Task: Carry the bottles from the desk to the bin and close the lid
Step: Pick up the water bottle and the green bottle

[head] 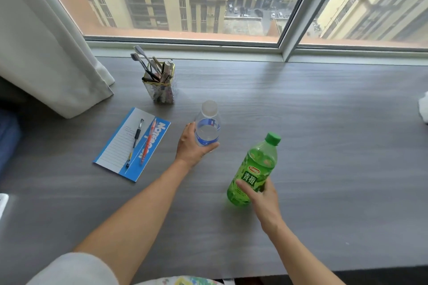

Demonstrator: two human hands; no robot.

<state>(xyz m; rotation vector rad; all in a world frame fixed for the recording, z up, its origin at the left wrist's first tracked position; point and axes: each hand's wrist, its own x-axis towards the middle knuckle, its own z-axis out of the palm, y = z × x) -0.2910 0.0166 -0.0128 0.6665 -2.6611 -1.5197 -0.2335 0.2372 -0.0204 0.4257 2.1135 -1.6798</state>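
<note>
A clear water bottle [208,126] with a blue label and a white cap stands near the middle of the grey desk [324,146]. My left hand [191,146] is wrapped around its lower half. A green drink bottle [256,169] with a green cap leans to the right, nearer to me. My right hand [262,196] grips its lower part, thumb across the label. The bin is not in view.
A blue notebook [120,152] with a black pen [135,141] and a red pen [148,141] lies to the left. A pen holder [159,87] stands behind it. A white curtain [46,53] hangs at the left, a window runs along the back, and something white [423,109] sits at the right edge.
</note>
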